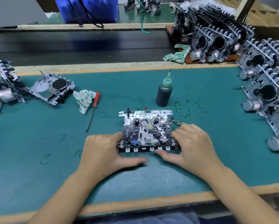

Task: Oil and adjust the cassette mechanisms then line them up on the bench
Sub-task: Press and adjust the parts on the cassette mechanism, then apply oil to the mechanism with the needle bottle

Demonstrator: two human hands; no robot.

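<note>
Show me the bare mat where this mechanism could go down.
Free: the mat between the red screwdriver and the oil bottle, and the wide near-left stretch beside the left hand. Crowded: the right edge, packed with stacked mechanisms.

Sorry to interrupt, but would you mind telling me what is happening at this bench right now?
A person is working on a cassette mechanism lying flat on the green mat. The left hand holds its left edge; the right hand holds the right edge along with a small green-handled tool. An oil bottle stands just behind, and a red screwdriver lies to the left.
</note>
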